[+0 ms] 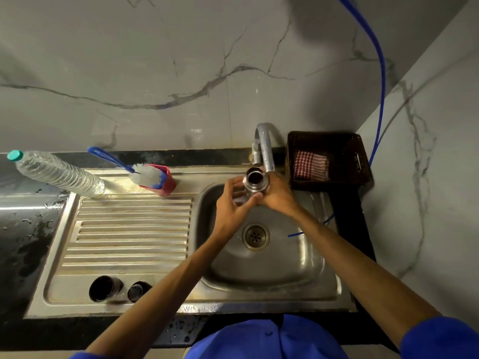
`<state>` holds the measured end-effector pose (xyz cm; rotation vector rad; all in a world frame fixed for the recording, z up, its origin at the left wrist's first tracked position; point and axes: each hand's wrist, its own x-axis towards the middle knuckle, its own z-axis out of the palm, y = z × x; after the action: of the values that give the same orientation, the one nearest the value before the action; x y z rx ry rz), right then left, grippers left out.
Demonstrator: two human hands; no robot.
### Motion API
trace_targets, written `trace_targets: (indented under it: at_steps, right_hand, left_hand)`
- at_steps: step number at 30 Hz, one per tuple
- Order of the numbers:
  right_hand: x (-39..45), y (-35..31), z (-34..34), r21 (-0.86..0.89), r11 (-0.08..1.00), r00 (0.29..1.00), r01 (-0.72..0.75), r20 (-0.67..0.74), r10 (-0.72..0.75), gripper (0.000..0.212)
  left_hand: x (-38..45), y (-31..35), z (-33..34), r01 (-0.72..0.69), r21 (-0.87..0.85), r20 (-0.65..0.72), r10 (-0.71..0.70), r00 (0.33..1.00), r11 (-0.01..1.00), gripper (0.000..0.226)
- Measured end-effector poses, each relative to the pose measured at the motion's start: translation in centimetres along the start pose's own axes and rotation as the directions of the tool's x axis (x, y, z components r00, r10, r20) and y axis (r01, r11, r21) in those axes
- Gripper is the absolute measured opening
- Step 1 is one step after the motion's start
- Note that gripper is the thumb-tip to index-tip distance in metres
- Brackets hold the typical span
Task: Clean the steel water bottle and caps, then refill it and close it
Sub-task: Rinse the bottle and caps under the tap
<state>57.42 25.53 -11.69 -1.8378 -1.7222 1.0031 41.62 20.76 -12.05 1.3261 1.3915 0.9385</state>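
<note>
The steel water bottle (255, 180) is held upright over the sink basin (298, 255), its open mouth just under the tap spout (267, 149). My right hand (278, 194) is wrapped around its right side. My left hand (233, 203) grips its left side and lower body, which the fingers hide. Two dark caps stand on the near end of the drainboard: the larger cap (105, 288) on the left and the smaller cap (137, 291) beside it. I cannot tell whether water is running.
A bottle brush (145, 173) with a blue handle leans in a red holder (167, 182) at the back of the drainboard. A clear plastic bottle (57, 173) lies at the back left. A dark basket (329, 159) holding a checked cloth sits right of the tap. A blue hose (381, 73) hangs down the wall.
</note>
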Motion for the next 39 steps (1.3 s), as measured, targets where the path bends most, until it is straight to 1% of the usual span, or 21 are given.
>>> trace_targets:
  at_steps: [2,4,7,8,10,11,13,16,18,20,22,23,24,26,27,28,30,31,33,35,39]
  right_hand:
    - [-1.1,1.0,-0.5,0.237,0.964,0.992,-0.122,-0.002,0.127,0.044]
    - [-2.3,1.9,-0.8,0.325,0.933,0.986,-0.158,0.006,0.165,0.049]
    - [-3.0,2.9,0.1,0.357,0.914,0.973,-0.190,-0.058,0.225,0.060]
    - [-2.9,3.0,0.6,0.469,0.853,0.952,-0.231,-0.074,0.298,0.060]
    - [-2.9,3.1,1.1,0.583,0.752,0.892,-0.307,-0.100,0.441,0.063]
    - [-3.0,3.3,1.3,0.580,0.748,0.876,-0.322,-0.118,0.468,0.067]
    - [-3.9,3.1,1.0,0.564,0.764,0.880,-0.313,-0.131,0.457,0.069]
    - [-5.4,3.7,0.6,0.570,0.780,0.891,-0.258,-0.171,0.420,0.059]
    - [-5.7,4.1,0.0,0.561,0.791,0.884,-0.244,-0.208,0.420,0.053]
    - [-5.5,4.5,-0.8,0.524,0.826,0.893,-0.207,-0.243,0.378,0.054]
    - [-5.0,4.6,-1.6,0.496,0.842,0.894,-0.210,-0.251,0.370,0.056]
    - [-4.9,4.5,-1.7,0.484,0.848,0.901,-0.215,-0.237,0.364,0.054]
    - [-4.8,4.4,-1.7,0.470,0.855,0.908,-0.219,-0.222,0.354,0.052]
    - [-4.3,3.8,-1.1,0.436,0.878,0.926,-0.200,-0.208,0.315,0.055]
    - [-4.0,3.5,-0.5,0.419,0.887,0.933,-0.193,-0.201,0.298,0.059]
    - [-3.7,3.1,0.1,0.401,0.894,0.937,-0.199,-0.189,0.294,0.061]
    - [-2.9,2.2,1.2,0.376,0.903,0.939,-0.210,-0.179,0.293,0.062]
    - [-2.6,1.8,1.6,0.353,0.913,0.939,-0.204,-0.191,0.284,0.063]
    - [-2.2,1.4,2.1,0.312,0.926,0.935,-0.215,-0.209,0.287,0.066]
    - [-2.1,1.2,2.6,0.367,0.900,0.928,-0.236,-0.188,0.321,0.065]
    - [-2.5,2.3,4.1,0.461,0.856,0.914,-0.233,-0.197,0.355,0.064]
  left_hand:
    - [0.2,0.1,0.7,-0.055,0.049,0.051,0.052,0.997,0.997,0.055]
    - [0.9,0.1,1.0,-0.070,0.088,0.085,0.062,0.994,0.994,0.046]
    - [2.3,0.0,0.9,-0.011,0.059,0.136,0.003,0.991,0.998,0.025]
    - [2.9,-0.2,1.1,0.012,0.054,0.162,-0.021,0.987,0.998,0.025]
    - [3.8,-0.2,2.0,0.068,0.076,0.211,-0.083,0.974,0.995,0.025]
    - [4.2,-0.2,2.7,0.115,0.069,0.211,-0.127,0.969,0.991,0.023]
    - [5.0,0.2,4.5,0.215,0.063,0.159,-0.222,0.962,0.975,0.024]
    - [6.9,0.4,6.8,0.287,0.107,0.104,-0.298,0.949,0.952,0.025]
    - [7.9,0.9,8.1,0.330,0.040,0.092,-0.332,0.939,0.943,0.021]
    - [8.5,2.0,9.1,0.327,-0.119,0.067,-0.321,0.945,0.938,0.009]
    - [9.0,2.9,9.5,0.298,-0.228,0.051,-0.294,0.954,0.927,0.016]
    - [9.3,3.1,9.3,0.293,-0.230,0.040,-0.292,0.955,0.928,0.015]
    - [9.8,3.0,9.0,0.282,-0.169,0.010,-0.284,0.959,0.944,0.010]
    - [10.9,2.5,7.7,0.236,0.110,-0.051,-0.232,0.971,0.966,0.013]
    - [11.0,2.1,6.8,0.229,0.209,-0.057,-0.222,0.973,0.951,0.022]
    - [10.7,1.9,5.9,0.238,0.241,-0.067,-0.228,0.971,0.941,0.038]
    - [9.7,1.0,4.2,0.285,0.272,-0.042,-0.284,0.958,0.919,0.066]
    - [9.2,0.3,3.5,0.280,0.294,-0.006,-0.291,0.957,0.914,0.067]
    - [8.4,-1.4,2.5,0.254,0.264,0.078,-0.283,0.956,0.931,0.052]
    - [7.4,-2.1,1.8,0.296,0.152,0.133,-0.316,0.939,0.943,0.036]
    - [6.0,-3.0,1.3,0.356,0.046,0.216,-0.358,0.908,0.933,0.031]
